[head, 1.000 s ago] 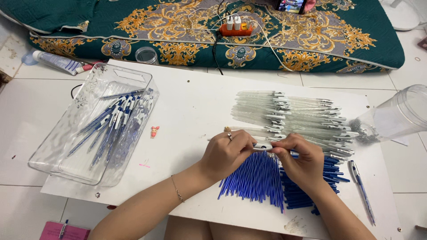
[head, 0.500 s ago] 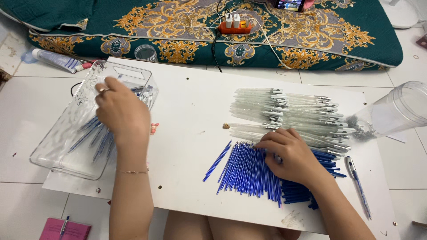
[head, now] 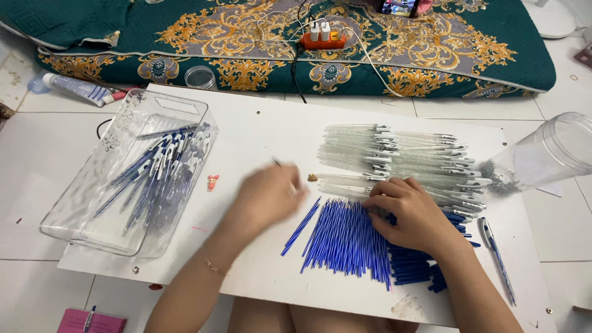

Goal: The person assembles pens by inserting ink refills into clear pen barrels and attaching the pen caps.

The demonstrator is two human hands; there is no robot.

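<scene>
Back from the clear tray, left hand blurs, grip unclear; right hand pinches thin blue refills.

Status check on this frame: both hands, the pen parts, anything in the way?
Left hand blurred above the white board, grip unclear. Right hand rests on blue refills, beside clear pen barrels. Finished pens in clear tray. Nothing blocking.

A dense row of thin blue pen refills is laid side by side on the white board. Clear pen barrels are stacked crosswise just beyond them.
</scene>
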